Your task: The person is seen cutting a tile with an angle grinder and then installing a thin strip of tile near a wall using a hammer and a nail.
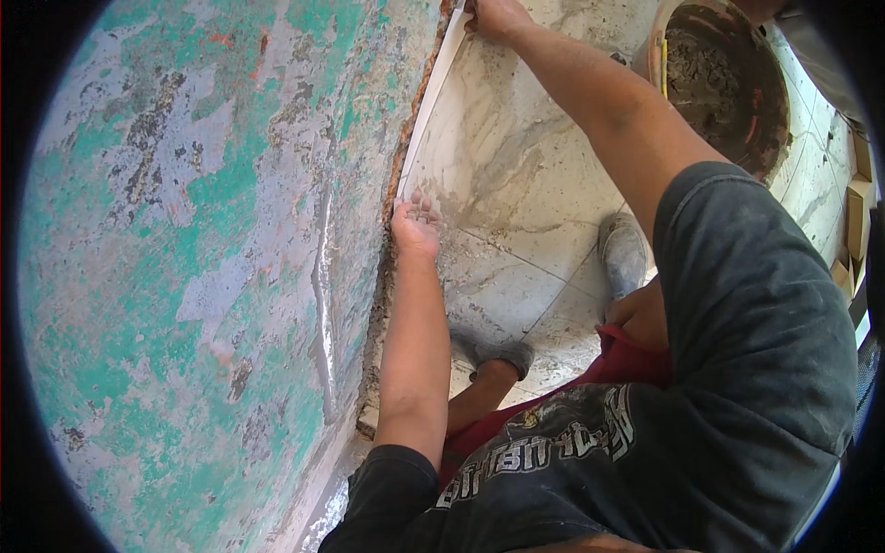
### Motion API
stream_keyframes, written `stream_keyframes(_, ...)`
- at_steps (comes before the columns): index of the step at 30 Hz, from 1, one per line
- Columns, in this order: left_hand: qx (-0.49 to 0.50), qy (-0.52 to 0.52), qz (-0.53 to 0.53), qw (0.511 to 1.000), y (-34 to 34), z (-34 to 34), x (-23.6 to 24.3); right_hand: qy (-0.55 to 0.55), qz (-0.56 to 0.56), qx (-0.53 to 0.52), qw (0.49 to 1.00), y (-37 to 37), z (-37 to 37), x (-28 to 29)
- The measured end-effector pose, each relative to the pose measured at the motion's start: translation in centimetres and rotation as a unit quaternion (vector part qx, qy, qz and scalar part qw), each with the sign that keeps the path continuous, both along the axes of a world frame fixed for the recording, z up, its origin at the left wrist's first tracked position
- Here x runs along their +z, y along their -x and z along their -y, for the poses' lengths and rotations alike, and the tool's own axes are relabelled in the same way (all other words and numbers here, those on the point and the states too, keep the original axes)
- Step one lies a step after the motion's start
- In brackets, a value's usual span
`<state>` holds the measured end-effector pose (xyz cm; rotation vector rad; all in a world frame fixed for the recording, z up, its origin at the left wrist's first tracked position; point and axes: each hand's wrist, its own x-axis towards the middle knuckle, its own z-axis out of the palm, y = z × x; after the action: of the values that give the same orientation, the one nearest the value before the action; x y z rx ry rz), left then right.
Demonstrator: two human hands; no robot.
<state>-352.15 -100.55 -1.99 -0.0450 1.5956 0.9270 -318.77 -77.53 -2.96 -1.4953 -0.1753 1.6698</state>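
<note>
A long, thin white strip (pixel 431 106) runs along the broken bottom edge of the wall, beside the floor. My left hand (pixel 418 229) is at its near end, thumb against the wall side and dusty fingers curled; part of the grip is hidden. At the far end, near the top of the view, my right hand (pixel 499 18) has its fingers closed round the strip. The wall (pixel 203 240) has worn green and grey paint, and a rough reddish-brown edge shows next to the strip.
A round tub (pixel 656 55) of wet grey mortar (pixel 705 78) stands at the far right. Part of another person (pixel 820 55) shows beyond it. My shoes (pixel 623 253) rest on dirty marbled tiles (pixel 516 286). Cardboard boxes (pixel 859 217) line the right edge.
</note>
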Motion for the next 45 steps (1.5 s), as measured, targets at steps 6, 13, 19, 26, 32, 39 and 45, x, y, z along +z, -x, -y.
stream_keyframes(6,-0.03,-0.022,0.062,0.997,1.7,0.8,-0.7,-0.199,0.582,0.342,0.711,1.4,0.2,-1.6)
stream_keyframes(13,0.007,0.004,0.018,1.0,0.2,-0.1,0.0,-0.208,0.616,0.337,0.681,-0.2,0.4,-2.2)
stream_keyframes(19,0.027,0.015,0.078,0.996,1.9,0.1,-1.1,-0.194,0.606,0.341,0.692,0.3,0.3,-1.5)
stream_keyframes(26,0.03,0.001,0.005,1.0,-0.2,-0.1,0.4,-0.167,0.626,0.334,0.684,0.3,0.8,-1.5)
stream_keyframes(32,0.014,-0.003,0.027,1.0,0.2,0.0,0.1,-0.166,0.629,0.306,0.696,0.2,1.2,-1.4)
stream_keyframes(39,-0.003,-0.005,0.049,0.999,-0.2,0.5,0.9,-0.173,0.607,0.292,0.719,0.7,0.9,-1.6)
stream_keyframes(45,0.021,-0.01,-0.014,1.0,-1.2,0.6,1.3,-0.178,0.61,0.305,0.709,0.5,1.0,-1.6)
